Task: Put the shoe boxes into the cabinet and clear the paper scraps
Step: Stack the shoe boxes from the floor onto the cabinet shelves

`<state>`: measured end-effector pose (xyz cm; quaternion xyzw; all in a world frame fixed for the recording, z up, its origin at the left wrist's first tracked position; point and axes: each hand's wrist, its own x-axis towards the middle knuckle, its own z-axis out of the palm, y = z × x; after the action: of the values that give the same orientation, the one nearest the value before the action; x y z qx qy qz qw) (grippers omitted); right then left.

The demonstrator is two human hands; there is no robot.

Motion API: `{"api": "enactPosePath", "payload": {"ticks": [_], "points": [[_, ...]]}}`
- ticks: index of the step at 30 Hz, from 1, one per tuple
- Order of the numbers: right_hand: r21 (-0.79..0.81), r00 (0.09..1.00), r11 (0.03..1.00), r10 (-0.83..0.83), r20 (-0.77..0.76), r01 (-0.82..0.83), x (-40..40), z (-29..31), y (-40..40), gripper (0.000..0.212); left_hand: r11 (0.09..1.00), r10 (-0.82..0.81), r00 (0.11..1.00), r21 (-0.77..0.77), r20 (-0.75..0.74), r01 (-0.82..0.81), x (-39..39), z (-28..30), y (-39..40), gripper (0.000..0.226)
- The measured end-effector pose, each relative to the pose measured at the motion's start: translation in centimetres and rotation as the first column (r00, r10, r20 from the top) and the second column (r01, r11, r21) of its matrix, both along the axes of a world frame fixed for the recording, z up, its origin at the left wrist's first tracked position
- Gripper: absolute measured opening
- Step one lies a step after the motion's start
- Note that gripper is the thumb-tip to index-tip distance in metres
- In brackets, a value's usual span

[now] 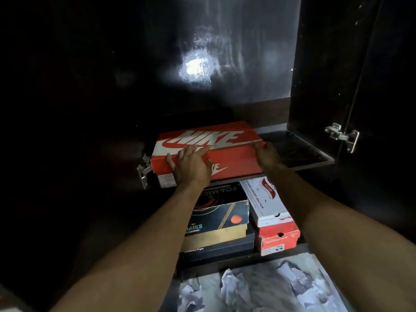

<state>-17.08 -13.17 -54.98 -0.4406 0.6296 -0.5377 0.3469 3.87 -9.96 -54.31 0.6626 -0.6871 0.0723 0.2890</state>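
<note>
A red shoe box [234,152] with a big white logo lies on the upper shelf [299,152] of a dark cabinet, its near end sticking out over the shelf edge. My left hand [191,167] lies flat on the box's near left part, fingers spread over the lid and front face. My right hand [267,155] presses against the box's right near corner. On the shelf below stand a black and gold box [218,219] and a white and red box [267,210] on another red box [279,239]. Crumpled white paper scraps [258,289] lie on the floor in front.
The cabinet's right door [382,86] stands open, with a metal hinge [342,136] on it. Another hinge [144,170] sits at the left of the red box. A free strip of upper shelf shows right of the box. The cabinet's back wall reflects a light spot.
</note>
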Motion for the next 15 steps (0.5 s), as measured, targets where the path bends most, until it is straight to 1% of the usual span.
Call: {"api": "enactPosePath", "payload": {"ticks": [3,6,8,13,15], "points": [[0.008,1.000,1.000,0.027,-0.012,-0.027,-0.2,-0.6,-1.6,0.053,1.000,0.008,1.000,0.016,0.016,-0.008,0.2,0.0,-0.3,0.051],[0.007,1.000,1.000,0.000,-0.022,0.000,-0.2,0.0,-1.2,0.051,1.000,0.006,0.999,0.028,0.031,-0.007,0.1,0.2,-0.4,0.053],[0.032,0.999,0.999,0.014,-0.042,-0.013,0.0,0.4,-0.8,0.050,0.999,0.010,0.999,0.050,0.048,-0.012,0.2,0.2,-0.3,0.055],[0.037,1.000,0.999,0.000,-0.027,0.001,0.1,0.5,-0.6,0.053,0.997,-0.001,0.997,0.077,0.073,-0.005,0.2,0.3,-0.5,0.067],[0.020,1.000,1.000,0.009,0.014,-0.009,0.2,0.4,0.1,0.057,0.997,-0.017,0.998,0.074,0.060,0.013,0.2,0.3,-0.6,0.073]]}}
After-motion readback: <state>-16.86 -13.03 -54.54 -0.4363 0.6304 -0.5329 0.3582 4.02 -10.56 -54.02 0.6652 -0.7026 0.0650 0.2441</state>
